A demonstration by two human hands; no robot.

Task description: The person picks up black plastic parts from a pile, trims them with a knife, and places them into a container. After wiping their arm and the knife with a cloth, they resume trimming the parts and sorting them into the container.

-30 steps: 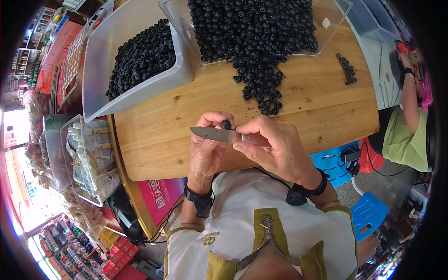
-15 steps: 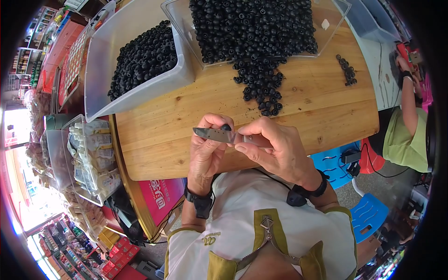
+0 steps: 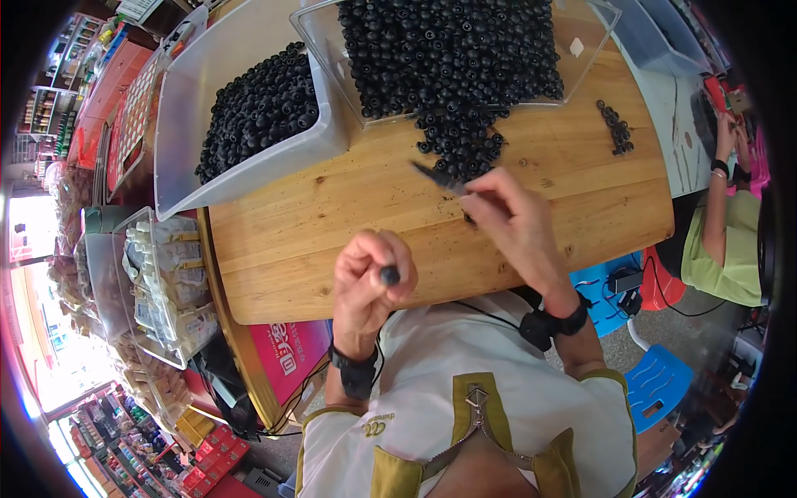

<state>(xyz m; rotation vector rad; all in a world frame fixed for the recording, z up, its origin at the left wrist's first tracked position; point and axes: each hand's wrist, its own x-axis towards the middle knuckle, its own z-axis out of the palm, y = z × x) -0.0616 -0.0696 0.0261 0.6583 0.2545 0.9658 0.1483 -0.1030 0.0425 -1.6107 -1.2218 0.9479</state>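
Between the fingertips of my left hand (image 3: 365, 274) is a small round black part (image 3: 389, 275), held over the near edge of the wooden table (image 3: 282, 241). My right hand (image 3: 519, 224) grips a knife (image 3: 433, 175), its blade pointing left and blurred by motion. The blade lies at the near tip of a loose pile of similar black parts (image 3: 461, 137). That pile spills from a clear tilted tray (image 3: 330, 75) heaped with the same parts. Something small and dark shows under my right hand, too covered to make out.
A translucent white bin (image 3: 241, 187), partly filled with black parts, stands at the left. A short row of dark parts (image 3: 615, 129) lies at the table's right. Blue stools (image 3: 656, 382) stand below right. Another person in a green shirt (image 3: 730, 249) works at the far right.
My right hand has carried the knife away from my left hand, forward to the loose pile. My left hand has dropped back slightly, still pinching the black part, and the pile's near end looks shorter.
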